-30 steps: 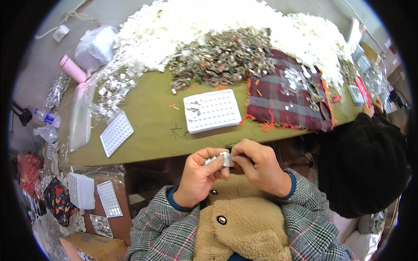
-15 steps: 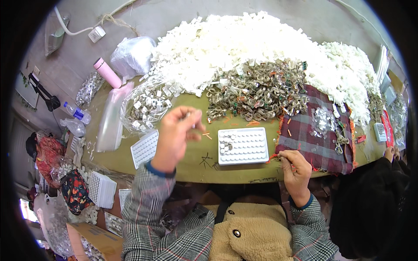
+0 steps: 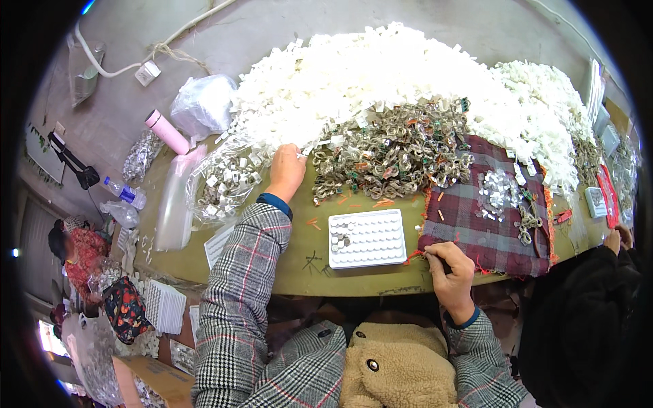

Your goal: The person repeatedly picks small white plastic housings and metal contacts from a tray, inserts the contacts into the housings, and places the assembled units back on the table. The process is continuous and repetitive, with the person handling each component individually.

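Observation:
My left hand (image 3: 286,171) reaches out to the near left edge of a big heap of small white plastic pieces (image 3: 367,64). Its fingers are closed, with a small white plastic piece (image 3: 300,156) at the tips. My right hand (image 3: 451,277) is by the table's front edge, at the near left corner of a plaid cloth (image 3: 452,234). Thumb and forefinger are bent together; anything between them is too small to make out. Between the hands lies a white tray (image 3: 374,259) with rows of round pockets; several small grey discs (image 3: 340,238) sit in its left part.
Behind the tray is a heap of beige cable loops (image 3: 388,153). A clear bag of white parts (image 3: 228,177), a pink bottle (image 3: 167,132) and a second tray (image 3: 216,246), partly behind my left sleeve, lie leftward. Clear discs (image 3: 500,194) and pliers (image 3: 537,238) rest on the cloth.
My left hand has moved forward, away from me, to the white heap; its sleeve now covers much of the second tray. My right hand keeps its pinch near the cloth corner. The view has shifted slightly.

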